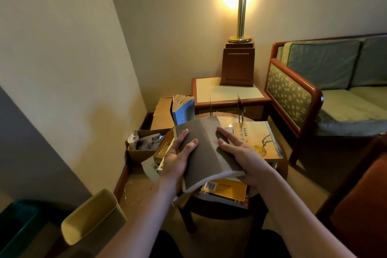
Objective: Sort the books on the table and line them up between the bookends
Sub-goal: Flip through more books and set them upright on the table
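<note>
I hold a grey-brown book (206, 148) flat above the small round table (282, 170). My left hand (177, 159) grips its left edge, thumb and a finger on the cover. My right hand (240, 153) lies on the right side of the cover with straight fingers. Two thin metal bookends (239, 109) stand at the table's far side, with nothing between them. A blue book (183, 112) stands upright to their left. An orange book (257, 138) lies flat to the right, a yellow book (227, 190) with a barcode lies under the held one, and more books (162, 150) lie at the left.
A square side table (228, 92) with a lamp on a wooden base (237, 65) stands behind. A sofa (326, 90) is at the right, an orange chair (360, 205) at the near right. Cardboard boxes (142, 151) sit on the floor at the left, a yellow bin (94, 216) nearer.
</note>
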Action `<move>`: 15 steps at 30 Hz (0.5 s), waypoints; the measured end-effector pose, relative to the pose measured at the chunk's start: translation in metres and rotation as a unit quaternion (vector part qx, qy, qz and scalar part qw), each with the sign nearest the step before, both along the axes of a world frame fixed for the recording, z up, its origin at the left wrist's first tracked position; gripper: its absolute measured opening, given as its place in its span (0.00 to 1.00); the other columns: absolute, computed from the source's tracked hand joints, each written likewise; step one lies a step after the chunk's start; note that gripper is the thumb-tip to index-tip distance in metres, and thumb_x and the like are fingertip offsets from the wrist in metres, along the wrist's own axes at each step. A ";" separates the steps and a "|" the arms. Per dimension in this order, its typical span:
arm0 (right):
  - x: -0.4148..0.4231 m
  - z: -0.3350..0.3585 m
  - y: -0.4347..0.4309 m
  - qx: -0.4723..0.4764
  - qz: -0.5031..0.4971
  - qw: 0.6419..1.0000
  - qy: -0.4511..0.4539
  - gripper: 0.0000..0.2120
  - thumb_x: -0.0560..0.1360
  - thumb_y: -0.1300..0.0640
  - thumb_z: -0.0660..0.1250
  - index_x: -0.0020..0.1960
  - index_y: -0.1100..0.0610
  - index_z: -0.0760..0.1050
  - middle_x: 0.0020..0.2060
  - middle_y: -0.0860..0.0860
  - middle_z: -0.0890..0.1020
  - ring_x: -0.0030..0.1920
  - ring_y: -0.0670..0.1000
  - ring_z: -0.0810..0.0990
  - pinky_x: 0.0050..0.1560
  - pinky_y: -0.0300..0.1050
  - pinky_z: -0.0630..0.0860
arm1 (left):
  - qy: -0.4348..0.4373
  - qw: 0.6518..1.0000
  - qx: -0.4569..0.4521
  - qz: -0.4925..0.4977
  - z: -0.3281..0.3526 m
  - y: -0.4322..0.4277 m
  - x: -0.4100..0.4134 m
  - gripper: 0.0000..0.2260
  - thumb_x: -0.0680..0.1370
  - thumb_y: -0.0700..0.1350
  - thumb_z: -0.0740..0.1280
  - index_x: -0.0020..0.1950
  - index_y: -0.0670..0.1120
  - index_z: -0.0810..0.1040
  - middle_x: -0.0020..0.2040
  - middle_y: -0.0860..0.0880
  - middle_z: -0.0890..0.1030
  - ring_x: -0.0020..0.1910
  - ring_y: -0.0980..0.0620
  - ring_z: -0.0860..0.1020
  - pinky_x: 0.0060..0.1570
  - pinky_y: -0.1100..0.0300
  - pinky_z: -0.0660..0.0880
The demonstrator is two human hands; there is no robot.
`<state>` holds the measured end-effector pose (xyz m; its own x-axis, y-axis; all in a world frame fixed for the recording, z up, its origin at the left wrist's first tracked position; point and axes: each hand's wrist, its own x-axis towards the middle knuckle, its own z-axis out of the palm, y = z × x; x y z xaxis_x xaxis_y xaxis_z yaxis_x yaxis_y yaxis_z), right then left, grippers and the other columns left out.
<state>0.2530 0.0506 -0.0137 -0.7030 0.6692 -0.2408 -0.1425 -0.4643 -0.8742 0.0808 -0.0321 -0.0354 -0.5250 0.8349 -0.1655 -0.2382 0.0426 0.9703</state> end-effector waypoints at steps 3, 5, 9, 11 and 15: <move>0.005 -0.007 0.007 0.047 0.019 0.998 -0.039 0.24 0.81 0.58 0.64 0.72 0.37 0.70 0.66 0.55 0.72 0.56 0.59 0.82 0.43 0.50 0.83 | 0.178 0.982 -0.066 -0.024 0.002 0.003 -0.003 0.21 0.78 0.58 0.69 0.71 0.66 0.71 0.75 0.50 0.64 0.61 0.50 0.70 0.46 0.59 0.75; 0.008 -0.012 0.010 0.069 0.038 0.995 -0.053 0.23 0.82 0.58 0.64 0.71 0.36 0.71 0.67 0.53 0.71 0.59 0.60 0.81 0.48 0.52 0.83 | 0.194 0.977 -0.082 -0.031 0.007 0.004 -0.010 0.21 0.77 0.57 0.71 0.69 0.64 0.74 0.70 0.51 0.65 0.62 0.50 0.68 0.46 0.59 0.73; 0.019 -0.010 0.013 0.095 0.086 0.990 -0.055 0.21 0.82 0.57 0.62 0.71 0.38 0.72 0.66 0.49 0.71 0.57 0.57 0.82 0.48 0.48 0.82 | 0.104 0.992 -0.063 -0.045 0.029 0.007 -0.044 0.14 0.74 0.44 0.75 0.59 0.50 0.81 0.61 0.49 0.77 0.57 0.50 0.76 0.45 0.59 0.74; 0.024 -0.007 0.014 0.147 0.110 0.980 -0.079 0.20 0.83 0.54 0.61 0.71 0.36 0.70 0.65 0.43 0.71 0.55 0.50 0.83 0.49 0.43 0.81 | 0.073 0.987 -0.082 -0.115 0.042 0.005 -0.062 0.15 0.72 0.41 0.75 0.58 0.48 0.82 0.59 0.43 0.81 0.54 0.47 0.81 0.43 0.57 0.79; 0.027 -0.006 0.021 0.227 0.155 0.954 -0.118 0.20 0.83 0.50 0.59 0.72 0.33 0.67 0.65 0.39 0.71 0.57 0.47 0.81 0.55 0.45 0.80 | 0.060 0.945 -0.171 -0.274 0.065 0.003 -0.082 0.09 0.76 0.39 0.72 0.54 0.48 0.86 0.60 0.40 0.79 0.55 0.43 0.81 0.47 0.53 0.82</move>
